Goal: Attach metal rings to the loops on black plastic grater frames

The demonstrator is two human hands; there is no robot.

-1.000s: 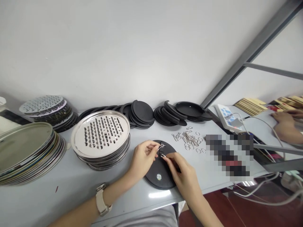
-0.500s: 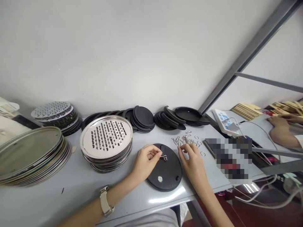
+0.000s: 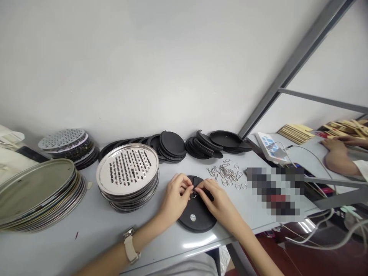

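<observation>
My left hand is closed in a pinch on a small silver wire clasp, above a round black disc. From the other side my right hand brings thumb and forefinger together at the same clasp. Its fingers are closed, but I cannot make out what lies between them. The disc rests flat on the table, with a small round sticker near its front; my right hand hides part of its right side. Behind the right hand lies a loose pile of metal rings and clasps.
To the left stand a stack of silver grater plates and a stack of large round trays. Black round parts line the wall. On the right are a metal frame post, a white power strip and another person's hand.
My right hand has moved left from the pile of rings and clasps to meet my left hand over the disc. My left hand stays pinched on the clasp.
</observation>
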